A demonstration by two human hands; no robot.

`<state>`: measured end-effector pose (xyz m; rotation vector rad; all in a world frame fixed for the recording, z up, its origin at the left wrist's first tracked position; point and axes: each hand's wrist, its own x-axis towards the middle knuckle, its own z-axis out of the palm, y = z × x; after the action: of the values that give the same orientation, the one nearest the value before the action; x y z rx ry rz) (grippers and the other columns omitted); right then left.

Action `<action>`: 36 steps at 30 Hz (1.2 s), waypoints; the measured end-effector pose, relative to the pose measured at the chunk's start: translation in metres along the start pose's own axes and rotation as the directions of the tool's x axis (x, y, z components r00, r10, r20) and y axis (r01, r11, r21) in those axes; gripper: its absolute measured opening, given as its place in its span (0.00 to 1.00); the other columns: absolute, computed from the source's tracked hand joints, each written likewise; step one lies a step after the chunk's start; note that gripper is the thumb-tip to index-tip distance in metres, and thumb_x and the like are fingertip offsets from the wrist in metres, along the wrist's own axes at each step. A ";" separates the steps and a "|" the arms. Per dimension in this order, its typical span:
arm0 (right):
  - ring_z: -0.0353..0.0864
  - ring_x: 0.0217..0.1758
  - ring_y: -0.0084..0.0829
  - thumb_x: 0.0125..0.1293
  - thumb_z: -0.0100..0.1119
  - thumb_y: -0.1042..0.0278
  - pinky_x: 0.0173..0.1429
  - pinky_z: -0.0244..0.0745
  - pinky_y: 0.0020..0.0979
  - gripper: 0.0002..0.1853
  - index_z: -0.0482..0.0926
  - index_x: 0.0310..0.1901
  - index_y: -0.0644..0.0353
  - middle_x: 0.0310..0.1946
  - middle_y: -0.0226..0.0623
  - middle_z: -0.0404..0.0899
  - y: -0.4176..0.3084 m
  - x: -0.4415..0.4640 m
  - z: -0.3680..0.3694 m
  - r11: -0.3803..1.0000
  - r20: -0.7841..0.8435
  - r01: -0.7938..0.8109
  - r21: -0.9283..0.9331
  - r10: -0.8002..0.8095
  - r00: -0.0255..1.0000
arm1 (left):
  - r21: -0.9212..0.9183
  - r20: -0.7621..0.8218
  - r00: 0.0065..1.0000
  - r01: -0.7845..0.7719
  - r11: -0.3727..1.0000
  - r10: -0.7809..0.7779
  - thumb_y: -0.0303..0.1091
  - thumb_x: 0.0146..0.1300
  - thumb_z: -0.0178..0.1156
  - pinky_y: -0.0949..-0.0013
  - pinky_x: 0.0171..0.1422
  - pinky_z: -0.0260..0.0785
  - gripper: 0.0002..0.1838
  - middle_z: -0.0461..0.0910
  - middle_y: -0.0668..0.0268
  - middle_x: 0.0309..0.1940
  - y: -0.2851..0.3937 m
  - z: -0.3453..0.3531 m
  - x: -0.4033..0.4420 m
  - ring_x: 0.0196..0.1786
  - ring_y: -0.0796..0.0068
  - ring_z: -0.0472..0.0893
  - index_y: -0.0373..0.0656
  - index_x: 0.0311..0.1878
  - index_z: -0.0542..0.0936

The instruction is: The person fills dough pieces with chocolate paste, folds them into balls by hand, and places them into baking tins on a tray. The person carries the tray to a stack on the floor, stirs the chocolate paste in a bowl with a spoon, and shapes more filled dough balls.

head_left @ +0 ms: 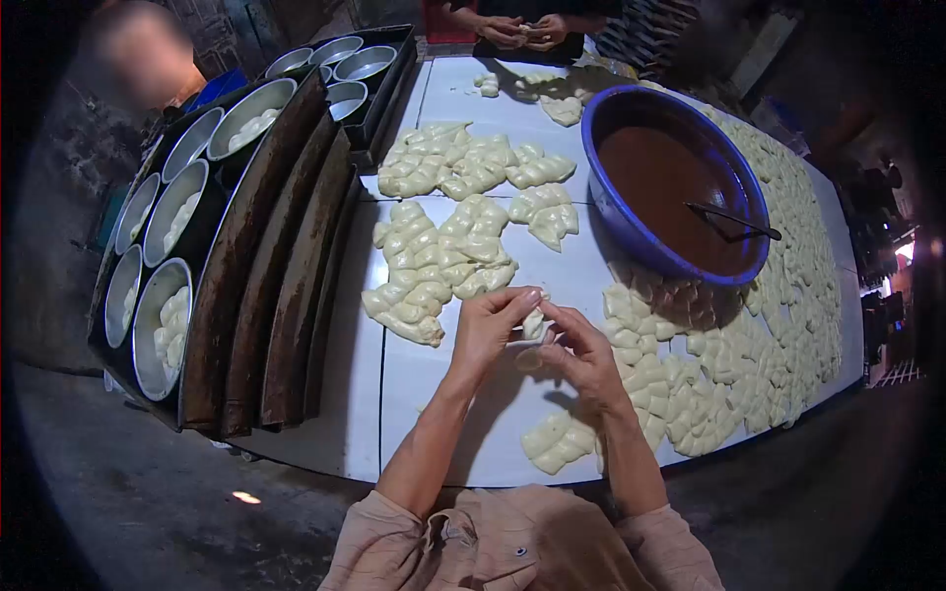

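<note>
A white table (412,379) fills the middle of the scene, and over its right side lies a broad spread of pale dough pieces (734,369), set edge to edge from the near side to the far corner. On the left stands a stack of dark, rusty-sided trays (261,286), the top one carrying round metal pans (150,360), several with pale dough inside. Right of centre, toward the far side, a blue tub (616,202) holds brown liquid (655,182). Left of the tub sit two smaller groups of twisted dough, a near cluster (439,241) and a far cluster (473,163), with a gap of bare table between them. Beyond the stack, at the far left, a black tray (374,128) holds more pans. At the near edge, the left hand (490,325) and the right hand (586,360) meet above the table, between the near cluster and the spread on the right. At the far edge, a co-worker's hands (522,34) come together over something pale. A dark-handled utensil (739,219) leans on the tub's right rim. Smallest is the piece of dough (533,323), held off the table between both hands, the left thumb and fingers pinched on its far end, the right ones closed about its right side
</note>
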<state>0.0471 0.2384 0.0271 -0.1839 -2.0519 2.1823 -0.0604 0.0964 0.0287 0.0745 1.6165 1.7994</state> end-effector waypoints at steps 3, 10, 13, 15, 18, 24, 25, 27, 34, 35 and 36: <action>0.75 0.48 0.23 0.65 0.64 0.76 0.51 0.72 0.25 0.18 0.80 0.58 0.60 0.52 0.34 0.75 0.019 0.005 0.000 0.973 -0.104 0.205 -0.109 -0.216 0.971 | -0.175 0.036 0.992 -0.109 0.979 0.117 0.38 0.66 0.66 0.70 0.46 0.81 0.17 0.86 0.65 0.38 0.001 0.011 -0.015 0.42 0.78 0.84 0.38 0.53 0.84; 0.77 0.41 0.24 0.65 0.65 0.75 0.46 0.74 0.27 0.05 0.79 0.41 0.64 0.42 0.36 0.79 0.019 0.017 0.029 0.937 -0.392 0.315 -0.149 -0.349 0.851 | -0.100 0.030 0.969 -0.241 0.965 0.245 0.31 0.68 0.64 0.71 0.49 0.81 0.16 0.85 0.63 0.40 -0.010 0.011 -0.024 0.42 0.78 0.84 0.35 0.55 0.81; 0.76 0.33 0.23 0.65 0.67 0.70 0.38 0.73 0.27 0.08 0.78 0.39 0.64 0.35 0.35 0.80 0.027 0.022 0.023 0.855 -0.322 0.315 -0.412 -0.459 0.828 | -0.096 0.000 0.980 -0.200 0.975 0.201 0.32 0.69 0.63 0.72 0.46 0.80 0.15 0.85 0.64 0.37 -0.019 0.012 -0.028 0.39 0.81 0.83 0.33 0.53 0.82; 0.77 0.33 0.23 0.65 0.67 0.69 0.39 0.73 0.27 0.10 0.79 0.42 0.65 0.38 0.37 0.80 0.020 0.022 0.018 0.919 -0.280 0.091 -0.385 -0.210 0.937 | 0.026 -0.001 0.982 -0.188 0.982 0.188 0.34 0.70 0.62 0.76 0.41 0.78 0.15 0.85 0.64 0.38 -0.020 0.009 -0.032 0.37 0.83 0.82 0.33 0.52 0.82; 0.77 0.35 0.24 0.64 0.68 0.68 0.41 0.74 0.27 0.14 0.80 0.47 0.65 0.41 0.38 0.80 0.003 0.018 0.021 0.970 -0.232 0.113 -0.217 -0.163 0.959 | -0.110 -0.052 0.986 -0.161 0.981 0.156 0.36 0.70 0.62 0.76 0.40 0.77 0.15 0.84 0.64 0.35 -0.023 0.002 -0.025 0.34 0.82 0.82 0.30 0.48 0.83; 0.80 0.42 0.31 0.64 0.65 0.65 0.49 0.76 0.32 0.14 0.83 0.49 0.61 0.42 0.39 0.81 0.003 0.010 0.006 0.934 -0.098 -0.117 -0.337 0.089 0.991 | 0.385 -0.152 0.977 -0.083 0.919 0.152 0.50 0.76 0.47 0.63 0.46 0.76 0.25 0.85 0.58 0.34 -0.037 -0.013 -0.021 0.34 0.67 0.85 0.37 0.58 0.79; 0.80 0.43 0.33 0.65 0.63 0.63 0.51 0.75 0.33 0.14 0.83 0.49 0.61 0.42 0.40 0.81 0.014 0.011 0.002 0.869 -0.028 -0.081 -0.488 0.077 0.997 | 0.425 -0.218 0.967 -0.031 0.905 0.135 0.48 0.75 0.49 0.60 0.50 0.74 0.24 0.85 0.54 0.35 -0.039 -0.013 -0.019 0.38 0.59 0.85 0.39 0.61 0.77; 0.80 0.46 0.37 0.67 0.60 0.60 0.55 0.74 0.35 0.15 0.83 0.48 0.61 0.41 0.42 0.81 0.035 0.015 -0.006 0.673 0.112 0.024 -0.739 0.089 0.990 | 0.536 -0.143 0.974 -0.074 0.841 0.177 0.46 0.73 0.52 0.58 0.51 0.74 0.23 0.85 0.53 0.38 -0.041 -0.018 -0.021 0.44 0.55 0.85 0.39 0.60 0.78; 0.80 0.45 0.45 0.67 0.58 0.65 0.52 0.75 0.38 0.14 0.80 0.50 0.64 0.47 0.44 0.79 0.001 -0.020 -0.026 0.757 -0.004 -0.118 -0.642 0.151 0.989 | 0.606 0.055 0.970 -0.221 0.764 0.238 0.37 0.67 0.60 0.62 0.55 0.74 0.23 0.82 0.50 0.51 -0.053 -0.014 -0.026 0.52 0.56 0.83 0.39 0.63 0.77; 0.79 0.47 0.44 0.65 0.59 0.65 0.53 0.74 0.38 0.15 0.80 0.51 0.62 0.49 0.43 0.79 -0.014 -0.029 -0.027 0.682 0.098 -0.074 -0.727 0.210 0.973 | 0.625 0.045 0.959 -0.245 0.742 0.278 0.37 0.67 0.60 0.62 0.53 0.75 0.22 0.82 0.51 0.50 -0.054 -0.016 -0.028 0.49 0.57 0.83 0.39 0.62 0.77; 0.78 0.50 0.44 0.64 0.61 0.65 0.55 0.73 0.39 0.16 0.80 0.51 0.61 0.50 0.43 0.78 -0.019 -0.037 -0.026 0.631 0.189 0.016 -0.776 0.208 0.960 | 0.643 0.036 0.946 -0.268 0.717 0.321 0.36 0.67 0.60 0.62 0.51 0.75 0.21 0.82 0.52 0.49 -0.055 -0.019 -0.031 0.46 0.58 0.83 0.39 0.61 0.77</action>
<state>0.0885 0.2579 0.0446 -0.0862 -3.0878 1.2334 -0.0216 0.0621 -0.0120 0.6192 2.3281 1.3787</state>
